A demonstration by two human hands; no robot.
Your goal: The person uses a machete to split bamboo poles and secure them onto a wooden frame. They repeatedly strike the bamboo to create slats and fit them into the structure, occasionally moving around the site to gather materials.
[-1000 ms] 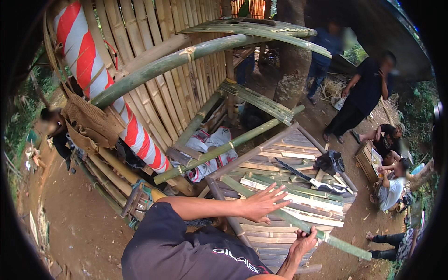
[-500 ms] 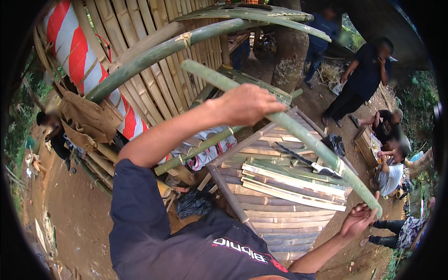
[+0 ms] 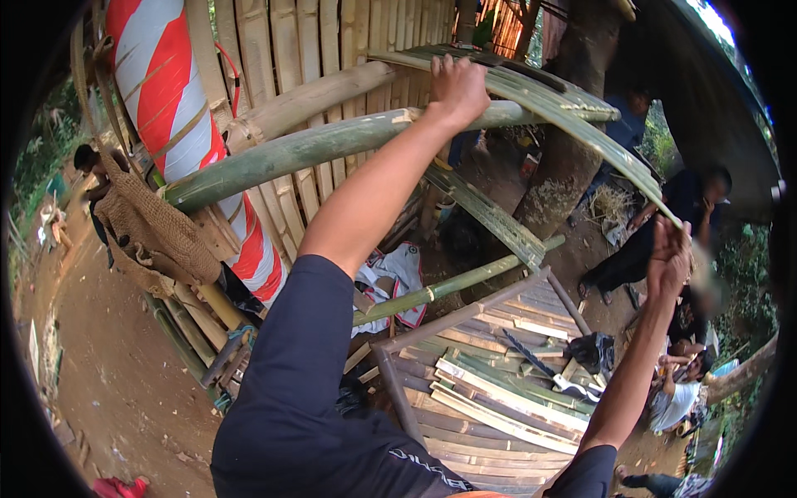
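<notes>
A long green bamboo strip (image 3: pixel 602 145) is raised at the upper right, its far part lying along several other split bamboo strips (image 3: pixel 573 98). My left hand (image 3: pixel 459 90) is closed over the strip at its far part, just above a thick green bamboo pole (image 3: pixel 290 158). At the near, lower end of the strip is my right hand (image 3: pixel 669 259), its fingers curled around the tip. Beneath my arms, a bamboo-slat bench (image 3: pixel 465 314) carries pale split strips (image 3: pixel 506 407) and a saw (image 3: pixel 573 387) with a white handle.
A red-and-white wrapped post (image 3: pixel 162 91) stands at the left with brown sacking (image 3: pixel 158 224) beside it. Behind the pole rises a bamboo-slat wall (image 3: pixel 320 50). A tree trunk (image 3: pixel 564 166) stands beyond the strips. Several people are at the right, one standing (image 3: pixel 639 241); another is far left.
Both hands have lifted the bamboo from above the bench up to the stacked strips. My left arm has stretched farther forward, and my right hand has risen with the near end.
</notes>
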